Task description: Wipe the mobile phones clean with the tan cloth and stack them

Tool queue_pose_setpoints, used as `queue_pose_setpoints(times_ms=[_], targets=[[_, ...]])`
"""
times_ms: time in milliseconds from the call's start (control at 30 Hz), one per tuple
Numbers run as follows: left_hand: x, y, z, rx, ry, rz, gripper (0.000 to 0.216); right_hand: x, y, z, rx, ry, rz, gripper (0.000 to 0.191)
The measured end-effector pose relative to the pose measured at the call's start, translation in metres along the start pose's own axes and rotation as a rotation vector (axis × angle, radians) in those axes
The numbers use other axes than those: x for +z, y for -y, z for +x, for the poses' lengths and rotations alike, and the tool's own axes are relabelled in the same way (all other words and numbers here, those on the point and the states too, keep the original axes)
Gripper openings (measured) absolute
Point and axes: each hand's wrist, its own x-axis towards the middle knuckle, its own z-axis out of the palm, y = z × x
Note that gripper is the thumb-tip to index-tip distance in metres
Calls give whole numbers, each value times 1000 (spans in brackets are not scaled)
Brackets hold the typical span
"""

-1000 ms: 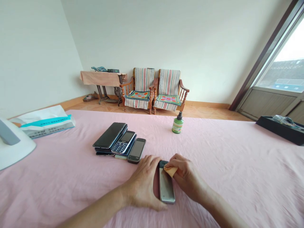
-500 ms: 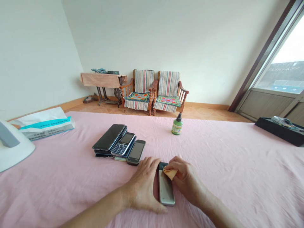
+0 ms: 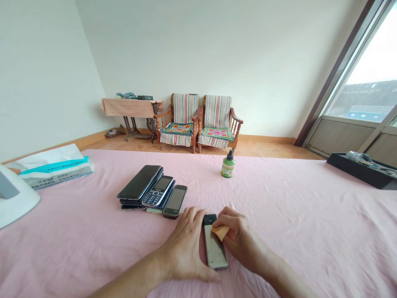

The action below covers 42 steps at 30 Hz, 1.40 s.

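Observation:
A mobile phone (image 3: 215, 250) with a shiny pale back and a dark top end lies face down on the pink cloth. My left hand (image 3: 184, 244) steadies it, fingers at its upper left corner and thumb along its bottom end. Pinched in my right hand (image 3: 243, 236) is a small yellow cleaning cloth (image 3: 221, 231), pressed on the phone's back just below the dark part. To the left of my hands lie more phones: a slim grey one (image 3: 175, 200), a keypad phone (image 3: 158, 191) on top of others, and a stack topped by a black smartphone (image 3: 140, 182).
A green bottle (image 3: 228, 166) with a black pump top stands beyond my hands. At the left are a white and blue packet (image 3: 58, 163) and a white-grey appliance (image 3: 18, 198). A black tray (image 3: 356, 168) holding clear items sits far right on the pink-covered surface (image 3: 297, 215).
The view has shifted slightly. My right hand has moved the yellow cloth a little way down the phone's back. My left hand keeps its hold on the phone.

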Motion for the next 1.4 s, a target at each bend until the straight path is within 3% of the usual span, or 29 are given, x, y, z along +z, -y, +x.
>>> queue_pose_setpoints(times_ms=[200,400,467,567,667,800,967,1200,1400], targets=[[2,0,1,24,-11,42,88,1,-1,4,18,-54,-7,34],[4,1,1,72,-48,76,82,-18,5,-1,68,158,77,32],[5,3,0,90,-70,54,88,-20,1,-2,57,95,74,28],[5,4,-2,113,-91,1,98,-13,-8,1,60,-132,51,26],[5,3,-4,135,-91,-24,103,-1,-11,5,56,-215,81,30],[6,2,-4,151,-106,-36,112,7,-4,10,59,-197,29,29],[5,1,-4,173,-97,-66,111,1,-1,12,95,-195,-59,24],[8,3,-3,114,-147,-84,99,5,-7,6,247,-225,100,20],[9,0,1,51,-237,-147,80,-6,6,-2,347,-44,240,19]])
